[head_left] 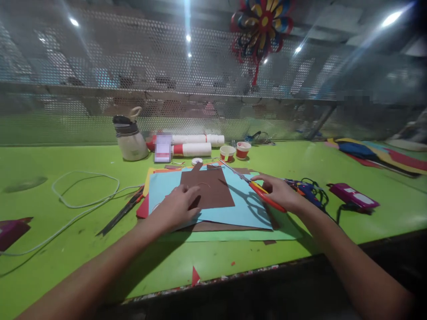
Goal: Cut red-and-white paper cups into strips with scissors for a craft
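My right hand [278, 192] is closed round the red and yellow handles of a pair of scissors [262, 193], whose blades point up and left above the paper. A brown paper square [213, 189] lies on a light blue sheet [251, 213], on top of a stack with green, yellow, red and brown sheets. My left hand [176, 204] rests at the left part of the brown square, fingers curled; whether anything is between them is hidden. A narrow brown strip [197, 167] shows at the square's top edge.
Behind the stack stand a bottle [133, 144], a phone [163, 149], paper cup stacks [191, 150] and two small cups [243, 150]. Black scissors [122, 211] and a pale cable [71, 218] lie left. On the right are a purple device [353, 197] and coloured sheets [376, 155].
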{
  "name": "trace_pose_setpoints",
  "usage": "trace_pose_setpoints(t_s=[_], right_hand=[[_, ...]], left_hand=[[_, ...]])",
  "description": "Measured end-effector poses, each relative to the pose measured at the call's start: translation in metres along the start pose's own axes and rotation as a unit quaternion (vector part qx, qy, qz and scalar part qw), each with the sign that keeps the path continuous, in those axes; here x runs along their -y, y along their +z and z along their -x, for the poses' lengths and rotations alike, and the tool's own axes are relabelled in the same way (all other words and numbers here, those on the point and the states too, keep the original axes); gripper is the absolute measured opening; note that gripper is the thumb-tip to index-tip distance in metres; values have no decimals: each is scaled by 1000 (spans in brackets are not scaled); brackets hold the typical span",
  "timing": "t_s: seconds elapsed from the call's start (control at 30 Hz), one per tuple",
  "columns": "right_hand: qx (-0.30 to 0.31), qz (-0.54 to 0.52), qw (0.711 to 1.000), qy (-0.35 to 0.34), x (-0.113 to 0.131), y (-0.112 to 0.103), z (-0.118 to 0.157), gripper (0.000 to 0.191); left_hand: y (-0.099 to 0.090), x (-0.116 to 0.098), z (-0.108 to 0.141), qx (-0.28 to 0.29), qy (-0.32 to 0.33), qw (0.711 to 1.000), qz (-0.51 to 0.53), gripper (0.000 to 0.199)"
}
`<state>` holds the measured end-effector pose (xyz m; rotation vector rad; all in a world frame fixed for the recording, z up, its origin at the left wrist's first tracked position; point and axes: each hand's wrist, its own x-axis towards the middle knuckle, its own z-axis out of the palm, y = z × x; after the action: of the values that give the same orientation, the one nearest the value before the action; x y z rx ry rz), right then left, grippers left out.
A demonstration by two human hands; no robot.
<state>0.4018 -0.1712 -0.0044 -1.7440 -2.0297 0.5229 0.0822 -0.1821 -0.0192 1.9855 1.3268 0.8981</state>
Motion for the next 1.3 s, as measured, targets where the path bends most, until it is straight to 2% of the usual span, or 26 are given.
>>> trace_pose_setpoints(t_s=[0.1,0.23,0.3,0.47,0.57,0.7,0.8,0.97,1.1,1.2,1.3], right_hand=[[-26,6,999,21,-12,-13,11,48],[-52,38,997,40,-26,-26,27,49],[-50,68,996,41,-29,-30,37,49],[-16,164,985,45,-27,-32,68,57],[-10,219,974,60,-31,-32,82,60],[-28,299,948,105,-45,-32,89,58],[-18,330,938,106,-50,-29,89,58],[11,307,951,47,-37,-27,85,60],[5,266,964,15,-24,-34,79,60],[-9,246,969,0,-19,-41,75,58],[-21,230,973,-11,-18,-44,73,55]], left_hand=[[4,-5,2,32,34,983,-179,47],[13,-3,3,94,87,978,-163,51],[16,-1,4,119,106,969,-190,53],[13,-10,2,170,140,894,-391,53],[11,-15,-4,186,152,872,-427,54],[9,-10,-10,186,140,885,-404,58],[6,-2,-9,176,122,904,-370,58],[6,2,-6,176,107,897,-390,70],[15,-3,-9,177,110,888,-409,73],[19,-5,-11,163,122,882,-424,61],[17,-6,-12,171,144,870,-439,49]])
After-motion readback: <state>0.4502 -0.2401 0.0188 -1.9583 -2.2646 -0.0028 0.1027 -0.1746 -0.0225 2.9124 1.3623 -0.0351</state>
